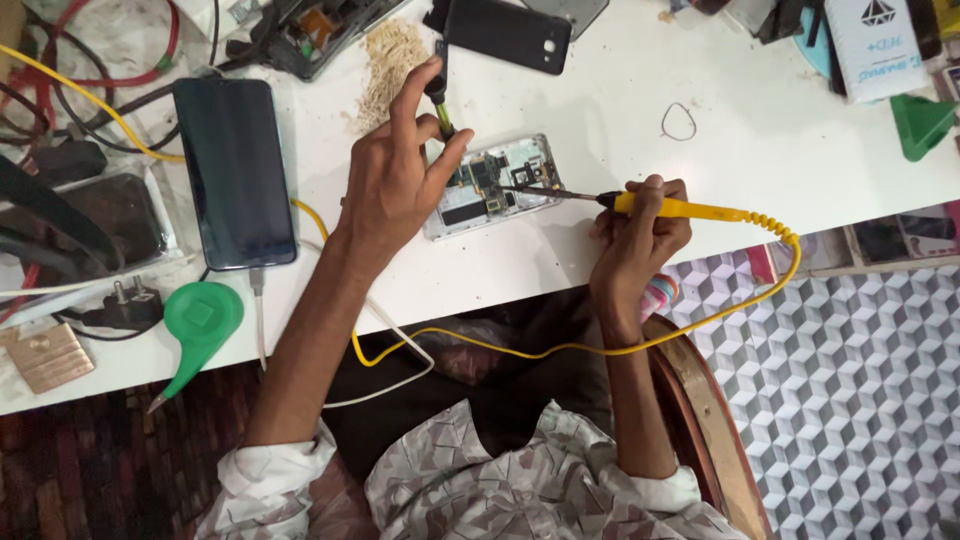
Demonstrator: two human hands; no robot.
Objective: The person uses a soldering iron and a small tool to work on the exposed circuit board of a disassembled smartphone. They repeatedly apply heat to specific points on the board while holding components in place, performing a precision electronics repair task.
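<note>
opened phone [492, 186] between both hands

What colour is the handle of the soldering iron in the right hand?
Yellow, like its coiled cord; the soldering iron handle shows clearly in the head view.

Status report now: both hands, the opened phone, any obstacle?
Left hand grips green-tipped tool over opened phone. Right hand holds yellow soldering iron, tip on the board. Yellow cord loops off the table edge, not blocking.
</note>
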